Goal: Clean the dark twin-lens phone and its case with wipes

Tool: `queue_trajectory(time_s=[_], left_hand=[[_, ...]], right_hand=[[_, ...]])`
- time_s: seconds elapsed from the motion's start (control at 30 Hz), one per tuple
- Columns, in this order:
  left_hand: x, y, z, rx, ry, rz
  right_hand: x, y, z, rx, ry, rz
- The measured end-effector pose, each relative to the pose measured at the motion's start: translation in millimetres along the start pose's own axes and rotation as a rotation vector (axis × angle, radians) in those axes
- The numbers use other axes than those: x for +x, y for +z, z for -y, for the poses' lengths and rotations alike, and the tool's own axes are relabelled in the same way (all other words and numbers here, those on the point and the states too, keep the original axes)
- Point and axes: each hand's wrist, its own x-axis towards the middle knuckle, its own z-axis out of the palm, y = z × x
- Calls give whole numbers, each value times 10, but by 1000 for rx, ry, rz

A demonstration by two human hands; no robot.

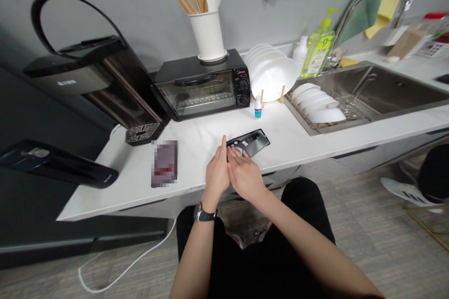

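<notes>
A dark smartphone (258, 143) lies back side up near the counter's front edge, its camera area showing. My left hand (217, 168), with a watch on the wrist, is against the phone's left end, fingers straight and close together. Over the phone's lower left part, my right hand (248, 175) presses its closed fingers down, touching my left hand. Under those fingers shows a small white piece (239, 149), too covered to identify. A little white spray bottle (258, 109) with a blue label stands upright behind the phone.
A pixelated flat object (165, 163) lies to the left, beside a black appliance (84, 165). Behind are a water dispenser (129, 83), a toaster oven (203, 93) and racked white plates (271, 72). The sink (396, 98) is right; another person's shoe (403, 191) shows below.
</notes>
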Motion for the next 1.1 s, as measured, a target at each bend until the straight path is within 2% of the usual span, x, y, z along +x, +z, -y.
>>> queue_trajectory(time_s=[0.07, 0.13, 0.27, 0.43, 0.57, 0.67, 0.8, 1.0, 1.1], left_hand=[[-4, 0, 2, 24, -5, 7], [7, 3, -16, 57, -32, 8], [41, 17, -65, 63, -55, -5], [52, 9, -86, 41, -31, -8], [57, -13, -98, 33, -21, -6], [62, -16, -106, 21, -19, -2], [68, 5, -91, 10, -25, -4], [19, 3, -19, 30, 7, 0], [-7, -10, -13, 50, -4, 15]], right_hand=[[-120, -36, 13, 30, -27, 15], [-221, -86, -79, 36, -47, 28], [-309, -169, -462, -45, 14, -6], [-151, -226, -912, -151, 160, -53], [119, -215, -1007, -186, 259, -43], [299, -157, -943, -226, 325, -57], [387, -48, -693, -236, 294, -70], [194, 30, -129, -72, 59, 18], [14, -38, -23, 16, -4, 46]])
